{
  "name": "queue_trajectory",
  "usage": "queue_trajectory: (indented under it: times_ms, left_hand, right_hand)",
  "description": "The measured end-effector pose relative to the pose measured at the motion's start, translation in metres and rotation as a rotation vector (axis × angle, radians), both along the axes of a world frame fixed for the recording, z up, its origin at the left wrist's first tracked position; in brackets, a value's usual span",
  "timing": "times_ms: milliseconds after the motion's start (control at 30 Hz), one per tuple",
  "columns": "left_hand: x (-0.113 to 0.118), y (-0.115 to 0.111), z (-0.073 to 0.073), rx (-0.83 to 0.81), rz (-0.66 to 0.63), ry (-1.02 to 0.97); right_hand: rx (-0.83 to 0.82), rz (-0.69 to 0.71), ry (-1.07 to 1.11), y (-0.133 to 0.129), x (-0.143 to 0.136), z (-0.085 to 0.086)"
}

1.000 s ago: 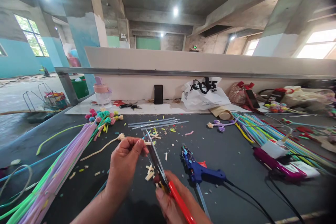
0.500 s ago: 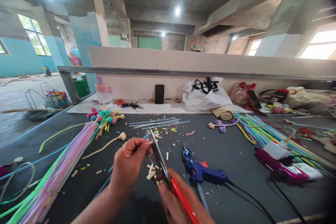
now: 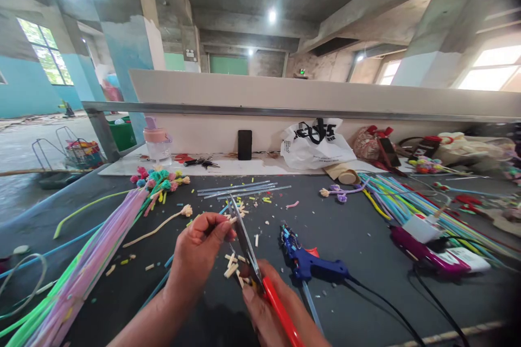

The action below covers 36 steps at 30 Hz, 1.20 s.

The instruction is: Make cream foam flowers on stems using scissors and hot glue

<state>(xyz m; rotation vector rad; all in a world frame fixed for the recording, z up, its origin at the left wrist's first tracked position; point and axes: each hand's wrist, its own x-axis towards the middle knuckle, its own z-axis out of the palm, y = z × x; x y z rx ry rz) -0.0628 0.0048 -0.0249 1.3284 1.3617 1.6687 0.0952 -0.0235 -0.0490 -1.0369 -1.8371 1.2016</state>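
Observation:
My left hand (image 3: 202,249) pinches a small cream-coloured piece (image 3: 232,220) between thumb and fingertips. Around the red handles of a pair of scissors (image 3: 280,309) my right hand (image 3: 271,303) is closed, and the blades point up and away, slightly apart, beside the left fingertips. Short cream cut pieces (image 3: 231,270) lie on the dark tabletop under the blades. A cream stem with a knotted tip (image 3: 163,224) lies left of my left hand. The blue glue gun (image 3: 315,264) rests to the right of my right hand, a clear stick in its rear.
Bundled pink and green stems (image 3: 103,244) lie at left, more coloured stems (image 3: 401,200) at right beside a purple power strip (image 3: 427,252). Clear glue sticks (image 3: 244,190) lie ahead. Along the back stand a cup (image 3: 158,143), a phone (image 3: 245,145) and a white bag (image 3: 315,146).
The whole view has shifted slightly, so the table items appear a little further left. Both hands keep nearly the same pose, with the scissors still beside the left fingertips.

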Motion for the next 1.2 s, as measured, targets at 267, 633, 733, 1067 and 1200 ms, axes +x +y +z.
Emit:
queue_trajectory:
  times_ms: [267,633,733,1067,1200]
  left_hand:
    - [-0.001,-0.002,-0.002,0.015,0.06,0.021]
    - [-0.009,-0.002,-0.008,0.173,0.223,0.423]
    - [-0.011,-0.002,-0.006,0.335,0.234,0.547]
    - [-0.028,0.0,0.003,0.702,0.118,0.855]
    - [-0.031,0.001,0.004,0.72,0.077,0.85]
  right_hand:
    - [-0.045,0.065,-0.066,-0.004,0.0,0.015]
    - [-0.035,0.046,-0.11,-0.006,-0.001,0.02]
    - [-0.027,0.053,-0.14,-0.007,0.0,0.022]
    - [-0.015,0.067,-0.146,-0.006,-0.002,0.026]
    - [-0.029,0.05,-0.169,-0.007,-0.002,0.03]
